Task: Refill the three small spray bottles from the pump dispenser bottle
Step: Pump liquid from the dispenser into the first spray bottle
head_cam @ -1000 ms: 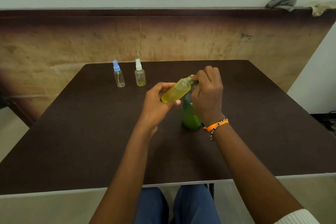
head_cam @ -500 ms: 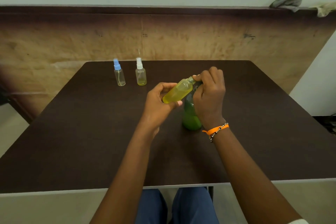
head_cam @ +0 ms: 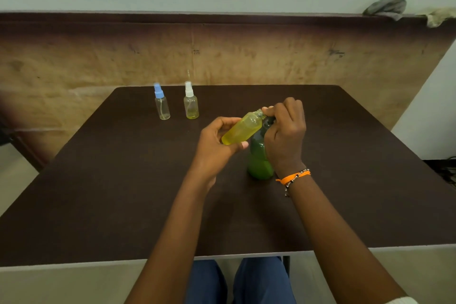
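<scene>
My left hand (head_cam: 217,143) grips a small uncapped bottle (head_cam: 243,129) full of yellow liquid, tilted with its open neck up to the right. That neck meets the dark pump head of the green pump dispenser bottle (head_cam: 259,160), which stands on the brown table (head_cam: 111,180). My right hand (head_cam: 286,136) curls over the pump head and hides most of it. Two capped spray bottles stand at the back left: one with a blue cap (head_cam: 161,102), nearly empty, and one with a white cap (head_cam: 190,101) with a little yellow liquid.
A brown-topped partition (head_cam: 222,57) runs behind the table. Rags (head_cam: 387,5) lie on its top at the right. My knees in blue trousers (head_cam: 237,281) show under the table's near edge.
Both hands and the tilted yellow bottle stay at the pump head with only slight shifts. The view has dipped a little.
</scene>
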`<state>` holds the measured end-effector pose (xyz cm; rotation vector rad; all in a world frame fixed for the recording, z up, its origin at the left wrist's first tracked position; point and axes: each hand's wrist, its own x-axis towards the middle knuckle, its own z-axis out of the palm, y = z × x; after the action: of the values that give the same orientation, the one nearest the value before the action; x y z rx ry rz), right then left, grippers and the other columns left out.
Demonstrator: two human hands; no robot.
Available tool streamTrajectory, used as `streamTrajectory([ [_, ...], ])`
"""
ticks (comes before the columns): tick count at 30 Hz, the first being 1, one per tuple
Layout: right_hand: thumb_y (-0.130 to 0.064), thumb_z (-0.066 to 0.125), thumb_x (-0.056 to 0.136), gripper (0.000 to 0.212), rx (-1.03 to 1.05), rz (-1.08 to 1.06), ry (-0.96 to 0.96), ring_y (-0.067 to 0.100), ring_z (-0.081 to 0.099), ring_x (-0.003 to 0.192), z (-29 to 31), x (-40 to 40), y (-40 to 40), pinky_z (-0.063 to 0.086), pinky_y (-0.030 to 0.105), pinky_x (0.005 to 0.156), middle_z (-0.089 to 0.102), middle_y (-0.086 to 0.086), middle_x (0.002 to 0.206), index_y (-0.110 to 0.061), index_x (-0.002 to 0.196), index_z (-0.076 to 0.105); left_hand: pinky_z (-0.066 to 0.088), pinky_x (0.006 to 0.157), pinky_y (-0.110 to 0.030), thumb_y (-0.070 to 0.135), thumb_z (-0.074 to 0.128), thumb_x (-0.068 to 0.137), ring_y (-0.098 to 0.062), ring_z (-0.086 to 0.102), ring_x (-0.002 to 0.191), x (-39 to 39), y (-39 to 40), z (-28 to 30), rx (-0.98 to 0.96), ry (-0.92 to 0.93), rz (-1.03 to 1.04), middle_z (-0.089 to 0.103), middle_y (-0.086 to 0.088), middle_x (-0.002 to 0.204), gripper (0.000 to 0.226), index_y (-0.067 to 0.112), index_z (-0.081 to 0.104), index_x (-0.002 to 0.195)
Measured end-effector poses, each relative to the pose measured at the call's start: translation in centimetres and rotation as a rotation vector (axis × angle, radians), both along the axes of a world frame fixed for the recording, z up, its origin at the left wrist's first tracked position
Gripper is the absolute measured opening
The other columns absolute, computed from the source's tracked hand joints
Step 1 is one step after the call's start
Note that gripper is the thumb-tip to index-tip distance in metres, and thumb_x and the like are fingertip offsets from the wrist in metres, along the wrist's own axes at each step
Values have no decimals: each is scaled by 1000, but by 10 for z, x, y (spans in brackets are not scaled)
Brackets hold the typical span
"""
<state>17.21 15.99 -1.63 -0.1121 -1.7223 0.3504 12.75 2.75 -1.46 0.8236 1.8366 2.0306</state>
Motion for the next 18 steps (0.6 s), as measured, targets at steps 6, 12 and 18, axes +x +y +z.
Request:
streamTrajectory([
  [6, 0, 40, 86, 32, -6, 18, 26, 21, 35, 65, -6, 0, 0, 39, 41, 50, 47, 17, 62, 5, 59, 56, 53, 75, -20, -11, 71, 70, -6, 63, 90, 0, 1, -7, -9, -4, 8, 67, 2, 101, 43, 20, 61, 98],
  [12, 3, 36, 80, 26, 3, 54, -48, 20, 35, 68, 9, -2, 3, 34, 35, 55, 46, 15, 65, 3, 62, 55, 53, 72, -16, -10, 72, 70, -3, 63, 88, 0, -2, 3, 2, 4, 18, 66, 6, 99, 42, 16, 61, 102],
  [18, -1, 43, 87, 30, 39, 9, 7, 22, 34, 65, -5, 1, 5, 36, 40, 51, 45, 17, 63, 3, 59, 53, 51, 72, -16, -9, 72, 71, -2, 64, 89, 2, 1, -10, -12, -36, 0, 67, 6, 99, 42, 20, 61, 99],
])
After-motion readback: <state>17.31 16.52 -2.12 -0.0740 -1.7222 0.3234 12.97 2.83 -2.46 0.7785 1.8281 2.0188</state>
